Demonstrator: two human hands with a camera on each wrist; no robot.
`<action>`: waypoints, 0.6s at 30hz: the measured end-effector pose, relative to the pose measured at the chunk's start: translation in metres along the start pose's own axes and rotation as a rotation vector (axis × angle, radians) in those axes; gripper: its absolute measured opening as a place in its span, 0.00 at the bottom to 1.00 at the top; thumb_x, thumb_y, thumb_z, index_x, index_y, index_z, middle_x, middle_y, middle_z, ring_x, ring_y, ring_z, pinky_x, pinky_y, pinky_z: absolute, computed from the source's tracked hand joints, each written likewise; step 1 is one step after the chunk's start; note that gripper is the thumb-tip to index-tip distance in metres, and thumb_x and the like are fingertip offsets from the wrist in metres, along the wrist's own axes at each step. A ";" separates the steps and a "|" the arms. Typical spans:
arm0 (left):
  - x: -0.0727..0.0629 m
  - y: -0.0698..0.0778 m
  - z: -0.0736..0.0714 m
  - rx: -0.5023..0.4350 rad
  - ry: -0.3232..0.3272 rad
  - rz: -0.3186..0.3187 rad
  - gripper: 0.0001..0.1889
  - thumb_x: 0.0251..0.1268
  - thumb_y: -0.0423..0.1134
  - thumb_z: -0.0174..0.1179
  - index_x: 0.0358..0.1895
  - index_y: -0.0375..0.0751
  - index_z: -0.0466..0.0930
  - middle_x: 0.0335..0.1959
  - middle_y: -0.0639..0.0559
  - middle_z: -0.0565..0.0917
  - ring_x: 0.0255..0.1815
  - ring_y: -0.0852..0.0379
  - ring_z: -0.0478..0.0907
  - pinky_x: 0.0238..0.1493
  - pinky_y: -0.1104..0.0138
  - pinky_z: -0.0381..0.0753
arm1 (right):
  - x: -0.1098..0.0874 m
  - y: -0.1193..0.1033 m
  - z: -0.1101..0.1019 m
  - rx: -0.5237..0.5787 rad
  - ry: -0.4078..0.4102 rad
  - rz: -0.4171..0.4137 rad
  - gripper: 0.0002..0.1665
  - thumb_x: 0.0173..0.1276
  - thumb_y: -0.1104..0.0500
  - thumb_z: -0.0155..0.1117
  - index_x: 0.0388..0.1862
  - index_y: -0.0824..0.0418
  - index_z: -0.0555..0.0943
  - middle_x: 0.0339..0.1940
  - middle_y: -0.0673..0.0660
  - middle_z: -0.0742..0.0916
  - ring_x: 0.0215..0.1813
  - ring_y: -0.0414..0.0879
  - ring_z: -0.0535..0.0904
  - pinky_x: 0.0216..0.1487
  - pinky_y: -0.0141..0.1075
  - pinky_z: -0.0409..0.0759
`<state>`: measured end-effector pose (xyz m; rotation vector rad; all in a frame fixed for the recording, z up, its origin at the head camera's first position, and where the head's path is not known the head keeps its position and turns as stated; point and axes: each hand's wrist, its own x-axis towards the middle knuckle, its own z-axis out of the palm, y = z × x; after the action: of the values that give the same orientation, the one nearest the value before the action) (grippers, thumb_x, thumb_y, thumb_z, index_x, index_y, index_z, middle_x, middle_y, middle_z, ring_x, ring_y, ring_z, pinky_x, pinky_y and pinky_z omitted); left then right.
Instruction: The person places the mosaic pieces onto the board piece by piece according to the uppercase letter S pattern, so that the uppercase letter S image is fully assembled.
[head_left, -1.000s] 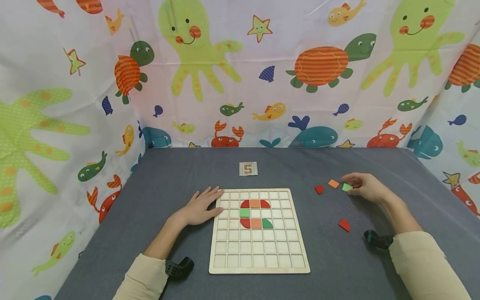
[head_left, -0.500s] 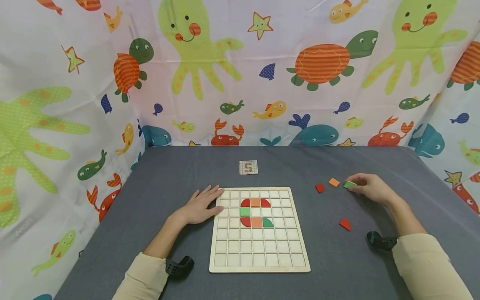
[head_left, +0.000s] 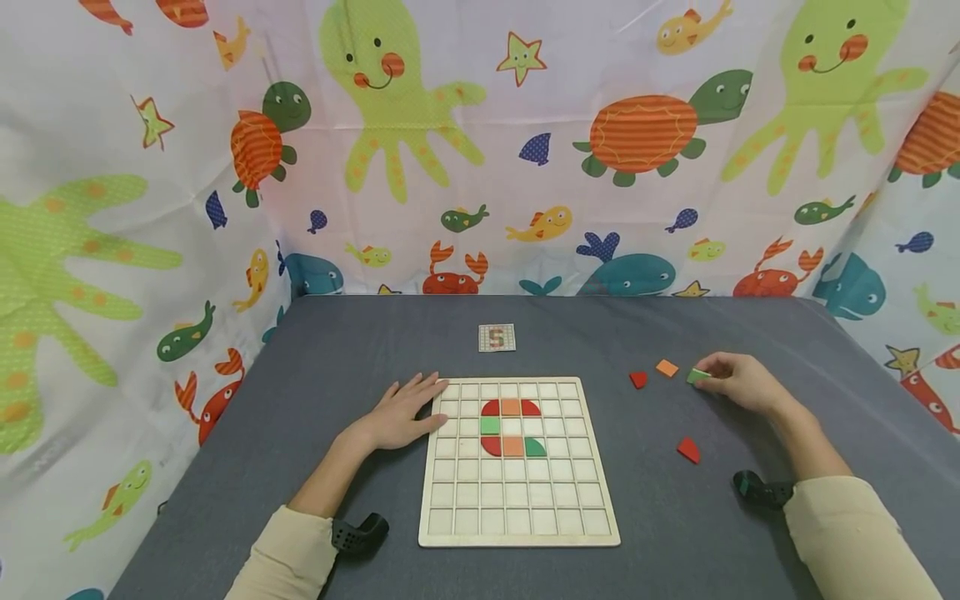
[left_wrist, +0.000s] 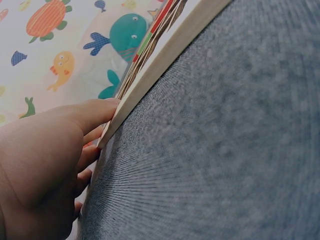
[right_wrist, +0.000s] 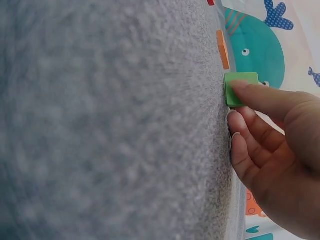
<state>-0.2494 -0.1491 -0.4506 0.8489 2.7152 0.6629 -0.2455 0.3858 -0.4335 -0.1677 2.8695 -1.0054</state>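
Note:
A wooden grid board (head_left: 517, 521) lies on the table with red, orange and green tiles set in its upper cells. My left hand (head_left: 400, 417) rests at the board's left edge, fingers spread; the left wrist view has the thumb and fingertips at the board's edge (left_wrist: 142, 82). To the right, my right hand (head_left: 738, 382) pinches a light green square tile (head_left: 697, 376) between thumb and fingers. In the right wrist view that green tile (right_wrist: 242, 90) is tilted up, its lower side close to the cloth.
An orange square tile (head_left: 667, 367) and a red tile (head_left: 638, 380) lie left of the right hand. Nearer the front is a red quarter-round tile (head_left: 688, 450). Behind the board lies a small pattern card (head_left: 497, 337). A printed curtain (head_left: 480, 150) stands behind the table.
My right hand has closed on the green tile and tipped it up, staying in about the same place. The left hand and the board have not moved.

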 end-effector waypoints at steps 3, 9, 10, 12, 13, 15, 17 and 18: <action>0.000 0.000 0.001 -0.002 0.004 0.005 0.34 0.72 0.53 0.51 0.75 0.40 0.55 0.74 0.40 0.54 0.75 0.39 0.43 0.67 0.40 0.37 | -0.001 0.001 0.000 0.011 0.016 0.022 0.20 0.67 0.55 0.65 0.49 0.70 0.78 0.38 0.58 0.82 0.37 0.47 0.74 0.33 0.37 0.74; 0.001 0.000 0.001 -0.002 0.004 -0.001 0.34 0.72 0.52 0.51 0.75 0.40 0.55 0.74 0.40 0.54 0.75 0.39 0.43 0.67 0.40 0.37 | -0.005 0.000 0.000 0.132 0.034 0.056 0.29 0.70 0.51 0.62 0.60 0.71 0.73 0.46 0.64 0.82 0.39 0.41 0.78 0.36 0.35 0.79; 0.001 0.000 0.001 -0.001 0.002 -0.005 0.34 0.72 0.52 0.51 0.75 0.40 0.55 0.75 0.41 0.53 0.75 0.40 0.43 0.68 0.40 0.37 | -0.005 -0.001 0.000 0.157 0.035 0.060 0.30 0.70 0.51 0.61 0.61 0.71 0.72 0.47 0.64 0.82 0.40 0.40 0.78 0.37 0.35 0.79; 0.001 0.000 0.001 0.000 0.002 -0.007 0.34 0.72 0.52 0.51 0.75 0.40 0.54 0.75 0.41 0.53 0.75 0.40 0.43 0.68 0.40 0.37 | -0.006 -0.003 0.001 0.213 0.029 0.073 0.31 0.71 0.50 0.60 0.62 0.72 0.71 0.50 0.65 0.82 0.41 0.37 0.79 0.39 0.34 0.80; 0.001 0.000 0.001 0.003 0.002 -0.008 0.34 0.72 0.53 0.51 0.75 0.40 0.54 0.75 0.40 0.53 0.75 0.39 0.43 0.67 0.40 0.37 | -0.006 -0.003 0.001 0.238 0.026 0.076 0.31 0.71 0.51 0.60 0.62 0.73 0.71 0.50 0.65 0.81 0.41 0.37 0.79 0.40 0.34 0.80; 0.001 0.000 0.001 0.008 0.000 -0.011 0.35 0.72 0.53 0.51 0.75 0.40 0.54 0.75 0.41 0.53 0.75 0.40 0.43 0.68 0.40 0.37 | -0.006 -0.005 0.003 0.283 0.018 0.082 0.31 0.71 0.52 0.59 0.62 0.74 0.69 0.51 0.65 0.80 0.42 0.36 0.79 0.41 0.35 0.80; 0.000 0.000 0.001 0.009 0.000 -0.010 0.35 0.72 0.53 0.51 0.75 0.40 0.54 0.75 0.41 0.53 0.75 0.40 0.43 0.67 0.40 0.37 | -0.006 -0.006 0.004 0.317 0.008 0.090 0.31 0.72 0.52 0.59 0.62 0.74 0.68 0.52 0.65 0.80 0.42 0.36 0.79 0.42 0.35 0.80; 0.000 0.000 0.001 0.007 0.002 -0.007 0.34 0.72 0.52 0.51 0.75 0.40 0.54 0.74 0.41 0.54 0.75 0.39 0.43 0.67 0.40 0.37 | -0.006 -0.007 0.005 0.325 0.003 0.091 0.32 0.72 0.52 0.59 0.63 0.74 0.68 0.53 0.65 0.79 0.43 0.37 0.79 0.43 0.35 0.80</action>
<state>-0.2494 -0.1486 -0.4511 0.8398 2.7223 0.6533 -0.2382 0.3779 -0.4325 -0.0099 2.6397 -1.4298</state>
